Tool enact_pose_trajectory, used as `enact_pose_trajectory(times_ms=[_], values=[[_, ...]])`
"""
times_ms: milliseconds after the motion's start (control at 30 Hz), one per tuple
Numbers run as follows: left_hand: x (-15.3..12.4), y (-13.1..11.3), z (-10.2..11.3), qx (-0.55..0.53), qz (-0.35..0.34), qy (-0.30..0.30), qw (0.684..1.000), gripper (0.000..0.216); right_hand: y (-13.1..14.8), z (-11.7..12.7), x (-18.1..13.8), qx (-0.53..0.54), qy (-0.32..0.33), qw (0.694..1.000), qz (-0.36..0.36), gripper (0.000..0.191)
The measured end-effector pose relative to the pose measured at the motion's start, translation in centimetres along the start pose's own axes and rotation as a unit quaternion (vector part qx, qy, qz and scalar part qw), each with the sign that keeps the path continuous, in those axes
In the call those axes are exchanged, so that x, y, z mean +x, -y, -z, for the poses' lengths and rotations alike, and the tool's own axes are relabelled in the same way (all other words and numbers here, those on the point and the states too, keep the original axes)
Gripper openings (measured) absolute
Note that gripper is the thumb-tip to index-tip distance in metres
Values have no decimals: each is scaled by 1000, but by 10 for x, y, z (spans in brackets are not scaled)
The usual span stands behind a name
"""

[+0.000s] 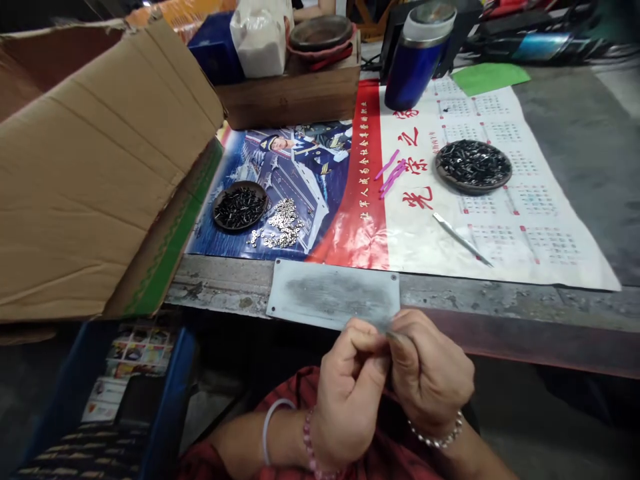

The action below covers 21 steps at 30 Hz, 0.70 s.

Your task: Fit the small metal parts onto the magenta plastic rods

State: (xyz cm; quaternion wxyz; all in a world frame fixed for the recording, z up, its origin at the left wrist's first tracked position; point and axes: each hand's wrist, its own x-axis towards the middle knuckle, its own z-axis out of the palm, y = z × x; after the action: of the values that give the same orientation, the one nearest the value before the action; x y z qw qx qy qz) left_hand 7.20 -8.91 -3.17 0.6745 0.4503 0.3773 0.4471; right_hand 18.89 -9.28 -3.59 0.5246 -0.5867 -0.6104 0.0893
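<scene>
Two pinches: left hand (356,387) and right hand (431,370) closed, fingertips meeting, presumably steadying something small; cannot tell what, if anything, they grip. Plate (333,293) lies just beyond, at the edge of the worktop (215,285). Dishes (470,189) corral black parts (240,208), likely against scattering; rings (286,223) lie loose.

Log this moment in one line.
left hand: pinched | right hand: pinched, meeting left | grip contents: unclear | nearest: grey plate | beyond: silver pieces
</scene>
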Motion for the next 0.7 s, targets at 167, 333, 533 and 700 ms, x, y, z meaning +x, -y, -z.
enact_pose_trajectory(times_ms=[167,333,533,700], values=[[1,0,5,7,-20,-21,1000,10,2,-3,-1,41,58,997,-38,46],[3,-3,6,-9,-35,-20,999,13,5,-7,-1,103,72,991,-46,50],[5,-2,9,-14,-56,-22,998,16,13,-6,4,161,86,978,-103,26],[6,-3,14,-7,-83,-22,996,18,17,-5,3,161,110,976,-92,10]])
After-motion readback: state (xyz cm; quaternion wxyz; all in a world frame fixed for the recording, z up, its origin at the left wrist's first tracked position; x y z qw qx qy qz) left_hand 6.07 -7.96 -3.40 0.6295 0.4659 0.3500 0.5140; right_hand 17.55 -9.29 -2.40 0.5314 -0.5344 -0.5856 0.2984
